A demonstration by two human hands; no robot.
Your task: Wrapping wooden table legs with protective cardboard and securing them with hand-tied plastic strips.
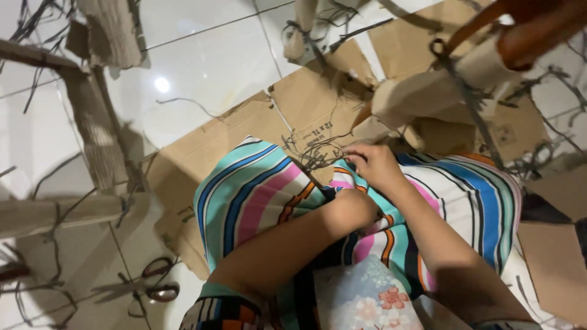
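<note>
Striped cloth (pixel 263 189) in teal, pink, blue and orange is covering the person's lap, and both hands are working at the gap between the knees. The right hand (pixel 374 165) is resting on the cloth, its fingers curled and pinching at a tangle of thin dark strips (pixel 318 154) that is lying on the flattened cardboard (pixel 244 131) just in front of the knees. The left hand (pixel 350 206) is bending inward at the wrist and tucking down into the fold of the cloth, so I cannot tell whether it is closed on anything.

The cardboard is lying flat on a pale tiled floor (pixel 208 55), with more sheets spreading off to the right. A pair of scissors (pixel 153 284) with dark red handles is lying on the tiles near the person's left knee, well apart from both hands. Rolled cardboard posts (pixel 92 128), joined into a rough frame and bound with dark strips, are standing on the left. Another rolled post (pixel 440 85) is leaning in at the upper right, just beyond the right hand, with an orange-brown piece (pixel 532 27) above it.
</note>
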